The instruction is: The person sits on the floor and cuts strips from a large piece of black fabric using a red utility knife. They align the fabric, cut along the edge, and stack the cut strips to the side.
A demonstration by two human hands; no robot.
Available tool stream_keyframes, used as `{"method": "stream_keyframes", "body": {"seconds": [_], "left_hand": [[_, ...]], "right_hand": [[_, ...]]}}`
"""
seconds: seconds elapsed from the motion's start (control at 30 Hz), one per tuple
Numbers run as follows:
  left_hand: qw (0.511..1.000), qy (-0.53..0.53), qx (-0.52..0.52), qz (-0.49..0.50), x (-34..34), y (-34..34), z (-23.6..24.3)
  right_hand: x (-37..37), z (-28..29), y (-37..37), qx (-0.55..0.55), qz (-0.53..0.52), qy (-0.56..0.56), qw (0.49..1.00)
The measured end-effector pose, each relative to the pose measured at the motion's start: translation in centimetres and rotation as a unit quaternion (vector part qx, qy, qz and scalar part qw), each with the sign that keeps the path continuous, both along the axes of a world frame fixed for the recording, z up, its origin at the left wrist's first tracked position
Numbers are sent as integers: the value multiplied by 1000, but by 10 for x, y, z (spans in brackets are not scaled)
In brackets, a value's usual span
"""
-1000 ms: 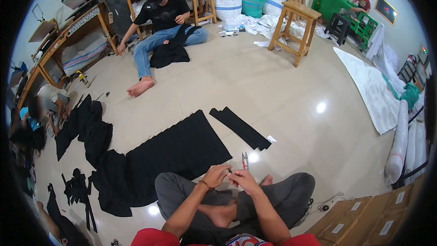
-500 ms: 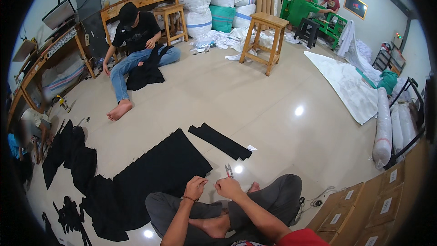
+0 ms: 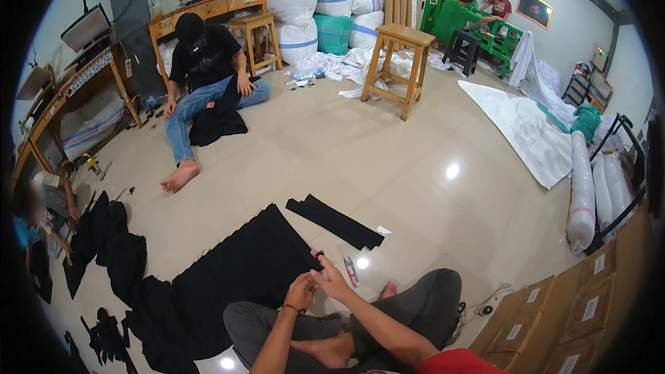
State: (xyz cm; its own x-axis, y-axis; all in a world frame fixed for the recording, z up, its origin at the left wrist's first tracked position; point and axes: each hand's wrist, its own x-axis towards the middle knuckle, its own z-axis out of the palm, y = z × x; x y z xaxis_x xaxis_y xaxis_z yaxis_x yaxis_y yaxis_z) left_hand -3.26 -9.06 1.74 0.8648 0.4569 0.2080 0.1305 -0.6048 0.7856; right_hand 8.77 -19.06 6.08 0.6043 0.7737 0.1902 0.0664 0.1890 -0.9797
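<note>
I sit cross-legged on the floor with both hands before my shins. My left hand (image 3: pixel 300 292), a bracelet at its wrist, has its fingers curled together; anything small inside is hidden. Close against it, my right hand (image 3: pixel 332 279) reaches forward with fingers stretched and apart. A small dark patch shows at its foremost finger, too small to name. Beyond lies a large black cloth piece (image 3: pixel 242 266) with a frayed edge. Red-handled thread snips (image 3: pixel 352 271) rest on the floor right of my right hand. Farther off is a narrow black fabric strip (image 3: pixel 336 221) beside a white scrap (image 3: pixel 383 230).
More black cloth (image 3: pixel 119 242) lies at left, near another person's hand. A person in black (image 3: pixel 208 62) sits ahead with dark cloth on the lap. A wooden stool (image 3: pixel 398 62) stands beyond. Cardboard boxes (image 3: pixel 526 312) and wrapped rolls (image 3: pixel 580 194) are at right.
My right hand has moved left and forward, its curled fingers now stretched, and come against my left hand. The snips stay on the floor. The seated person ahead has lowered a hand onto the leg.
</note>
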Motion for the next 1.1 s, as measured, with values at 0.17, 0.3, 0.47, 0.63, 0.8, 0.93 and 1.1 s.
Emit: {"method": "stream_keyframes", "body": {"seconds": [0.17, 0.3, 0.47, 0.63, 0.8, 0.93, 1.1], "left_hand": [[999, 30, 18, -8, 2, 13, -3], [998, -33, 8, 43, 14, 51, -10], [989, -14, 1, 148, 25, 95, -27], [972, 41, 54, 226, 43, 138, -45], [953, 124, 137, 240, 66, 157, -59], [936, 158, 163, 269, 83, 174, -69], [909, 175, 217, 310, 98, 182, -68]], "right_hand": [[26, -11, -6, -296, 19, -429, 853], [43, -34, -5, -460, 26, -519, 720], [39, -18, -2, -489, 98, -445, 744], [53, -15, 8, -459, 153, -34, 874], [45, -35, 6, -286, 49, 290, 912], [26, -48, 1, -292, -80, 13, 953], [22, -43, -11, -270, -197, -150, 931]]}}
